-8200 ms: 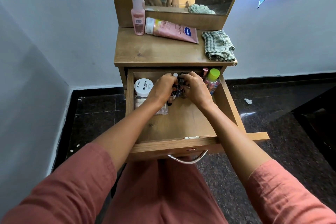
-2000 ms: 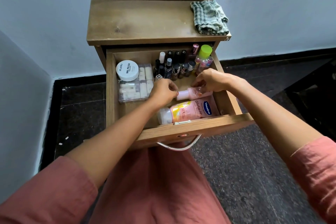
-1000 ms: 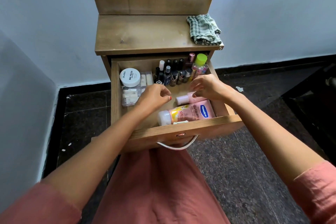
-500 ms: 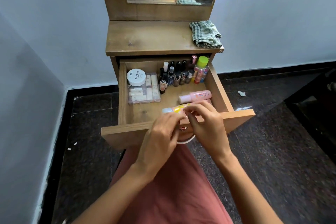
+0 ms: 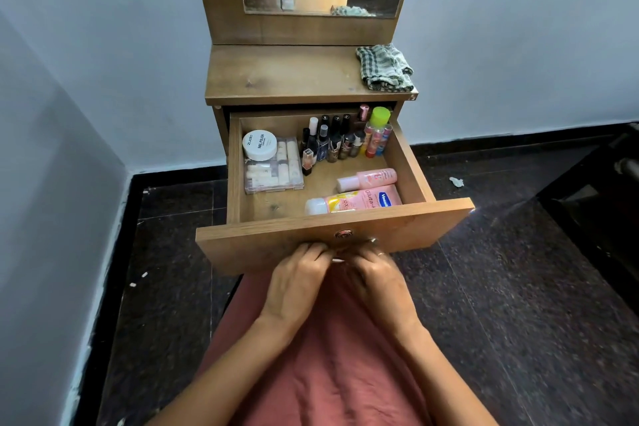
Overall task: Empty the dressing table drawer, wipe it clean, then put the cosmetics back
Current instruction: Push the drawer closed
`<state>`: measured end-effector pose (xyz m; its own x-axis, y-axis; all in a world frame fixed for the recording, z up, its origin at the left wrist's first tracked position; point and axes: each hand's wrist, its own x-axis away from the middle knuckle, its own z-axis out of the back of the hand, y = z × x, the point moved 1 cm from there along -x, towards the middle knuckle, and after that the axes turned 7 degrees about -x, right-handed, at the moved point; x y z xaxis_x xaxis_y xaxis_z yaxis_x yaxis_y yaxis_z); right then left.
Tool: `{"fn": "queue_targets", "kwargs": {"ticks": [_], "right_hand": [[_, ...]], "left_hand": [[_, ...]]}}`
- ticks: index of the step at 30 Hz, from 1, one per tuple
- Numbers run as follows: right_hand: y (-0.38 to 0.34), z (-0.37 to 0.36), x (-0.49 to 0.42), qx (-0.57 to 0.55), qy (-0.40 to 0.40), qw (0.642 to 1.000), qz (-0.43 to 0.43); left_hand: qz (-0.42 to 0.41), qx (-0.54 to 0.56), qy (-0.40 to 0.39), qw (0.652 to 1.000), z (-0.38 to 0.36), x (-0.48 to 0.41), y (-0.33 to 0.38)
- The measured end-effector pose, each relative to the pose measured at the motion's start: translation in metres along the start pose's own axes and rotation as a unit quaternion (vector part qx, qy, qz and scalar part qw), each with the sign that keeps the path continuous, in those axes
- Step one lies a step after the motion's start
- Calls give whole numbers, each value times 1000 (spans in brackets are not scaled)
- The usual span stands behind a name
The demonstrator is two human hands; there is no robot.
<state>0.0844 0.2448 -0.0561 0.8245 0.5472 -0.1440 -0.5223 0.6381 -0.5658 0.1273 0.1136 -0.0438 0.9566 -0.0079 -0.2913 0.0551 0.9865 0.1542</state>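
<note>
Clasping the mostly hidden handle [image 5: 372,239] on the drawer [image 5: 415,228] front, centre frame, with left hand [image 5: 297,282] and right hand [image 5: 378,282] side by side, each grip curled closed on it, seemingly to slide it shut with cosmetics [image 5: 340,142] lined up inside.

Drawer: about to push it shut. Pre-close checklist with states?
1. Cosmetics inside drawer: lotion tube, pink bottle, nail polish bottles, clear case: ok.
2. Nothing overhangs the rim: ok.
3. Tabletop holds only the checked cloth: ok.
4. Green-capped bottle clears the tabletop's underside: cannot tell.
5. Left hand and right hand grip the handle, hidden under fingers: cannot tell.
</note>
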Motion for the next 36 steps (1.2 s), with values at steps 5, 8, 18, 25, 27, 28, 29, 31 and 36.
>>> {"fn": "queue_targets", "kwargs": {"ticks": [5,8,18,25,27,28,29,31,36], "right_hand": [[0,-4,-3,29,16,999,-34],[-2,-7,-3,30,35,998,-48],[-1,-11,-10,3,55,996,-63],[1,-12,-37,-5,42,997,-64],[2,-11,-47,-8,33,998,-60],[3,-10,-52,-6,29,998,-59],[3,-9,-57,-3,26,998,-60],[3,-9,-66,1,24,998,-64],[7,-11,-90,5,36,997,-66]], "left_hand": [[4,-19,-6,1000,-1,2,1],[24,-19,-1,1000,0,3,2],[68,59,-8,996,-11,0,-2],[92,66,-13,994,-20,-20,-13],[95,68,-13,993,-21,-28,-16],[97,70,-12,993,-22,-32,-17],[98,73,-11,992,-22,-35,-18],[100,68,-10,993,-23,-43,-21],[99,43,-10,994,-29,-62,-29]]}}
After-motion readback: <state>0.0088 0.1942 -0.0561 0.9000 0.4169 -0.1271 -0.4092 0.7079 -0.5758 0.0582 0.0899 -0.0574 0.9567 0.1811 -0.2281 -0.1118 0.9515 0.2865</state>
